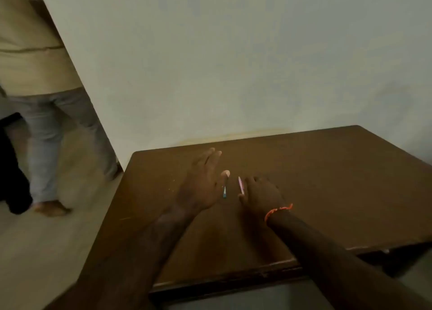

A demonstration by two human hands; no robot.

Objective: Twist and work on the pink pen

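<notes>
Over table [327, 169], right hand [260, 196] pinches pink stick [241, 185].

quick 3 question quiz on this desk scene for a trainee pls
1. True or false: the left hand lies with fingers straight over the brown table.
2. Which wrist wears the orange thread band? A left, B right.
3. Fill in: the right hand holds a slim ____ stick, while a small blue-tipped piece shows beside the left thumb.

Key: 1 true; 2 B; 3 pink. Whether the left hand has a grip on the blue-tipped piece cannot be told. A second person stands on the floor to the left.
</notes>
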